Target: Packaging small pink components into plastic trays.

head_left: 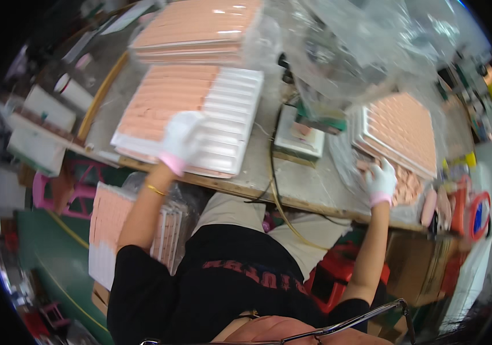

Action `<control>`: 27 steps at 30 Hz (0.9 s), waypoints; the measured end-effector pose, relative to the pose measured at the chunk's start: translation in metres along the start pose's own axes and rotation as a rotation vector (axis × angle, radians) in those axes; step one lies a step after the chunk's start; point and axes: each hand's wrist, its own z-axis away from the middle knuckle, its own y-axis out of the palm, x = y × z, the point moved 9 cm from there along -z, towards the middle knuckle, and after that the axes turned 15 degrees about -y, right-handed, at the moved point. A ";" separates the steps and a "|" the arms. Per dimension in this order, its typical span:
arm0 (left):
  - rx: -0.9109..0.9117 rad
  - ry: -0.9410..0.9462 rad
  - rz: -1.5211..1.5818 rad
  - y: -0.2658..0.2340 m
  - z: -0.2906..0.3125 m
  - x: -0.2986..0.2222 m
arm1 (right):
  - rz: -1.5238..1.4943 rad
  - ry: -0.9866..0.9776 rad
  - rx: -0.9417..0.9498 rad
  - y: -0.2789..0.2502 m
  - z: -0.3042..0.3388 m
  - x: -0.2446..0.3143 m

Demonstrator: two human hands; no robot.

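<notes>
My right hand (380, 177), in a white glove with a pink cuff, has its fingers partly curled at the heap of loose peach-coloured pieces (409, 187) at the right of the frame; I cannot tell whether it has hold of one. My left hand (184, 137), gloved the same way, is blurred over the white ribbed plastic tray (231, 121) left of centre, so I cannot tell how far open it is or whether anything is in it.

To handle this well, I judge, I should pick pieces singly with a light fingertip pinch, line each one up with its groove before letting go, and keep my left wrist high enough not to nudge the rows of peach-coloured strips (171, 86) covering the tray's left part. The pieces look easy to dent, so a hard squeeze could mark them.

The tray lies under and around my left hand, its bare grooves to the right of those fingers. The heap is at my right fingertips and just right of them, below the white-edged stack of peach-filled trays (401, 123). Between my hands, at the centre of the frame, stands a small green-and-white bench device (297, 138).
</notes>
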 end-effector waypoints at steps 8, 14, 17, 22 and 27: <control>0.364 -0.115 -0.331 0.024 -0.019 0.106 | -0.303 0.164 -0.090 0.027 -0.017 -0.003; 0.226 -0.153 0.038 0.019 -0.029 0.087 | 0.043 0.087 0.110 0.029 -0.013 0.019; 0.354 -0.388 0.742 0.036 -0.026 0.038 | 0.029 0.014 -0.067 0.029 -0.012 0.020; 0.888 -0.460 1.226 0.110 0.001 -0.081 | -1.269 0.270 -0.029 0.008 -0.046 0.107; 0.894 -0.473 1.150 0.135 -0.003 -0.104 | -0.873 -0.198 -0.070 -0.023 -0.079 0.175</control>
